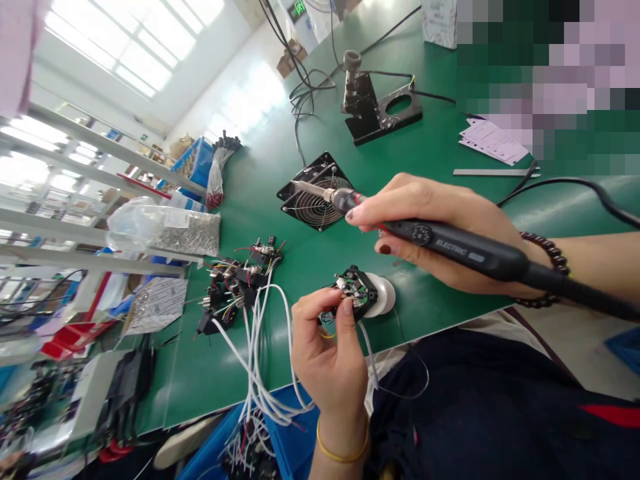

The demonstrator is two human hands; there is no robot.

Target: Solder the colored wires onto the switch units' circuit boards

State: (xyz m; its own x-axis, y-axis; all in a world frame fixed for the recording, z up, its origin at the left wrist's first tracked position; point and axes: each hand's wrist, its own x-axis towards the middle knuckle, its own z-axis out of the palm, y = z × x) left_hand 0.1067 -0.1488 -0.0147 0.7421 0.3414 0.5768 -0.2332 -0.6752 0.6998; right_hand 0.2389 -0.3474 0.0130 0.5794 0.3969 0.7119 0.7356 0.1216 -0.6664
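My right hand (445,233) grips a black soldering iron (450,250) marked "ELECTRIC". Its metal tip points left, above the round-grilled fan (317,200) on the table. My left hand (333,353) is closed in a pinch at the left edge of a small black housing with a circuit board (357,290). Whether a wire is also between the fingertips is hidden. The housing rests against a white round part (384,293), and a yellow wire shows beside my left fingers. To the left lies a pile of similar black assemblies (235,287) with white cables (255,360).
A black iron stand (383,110) is at the back of the green table (260,200). A bag of small metal parts (185,230) and a cable bundle (217,177) lie left. Below the front edge stands a blue bin (295,427). Papers (495,140) and a metal strip (493,173) lie right.
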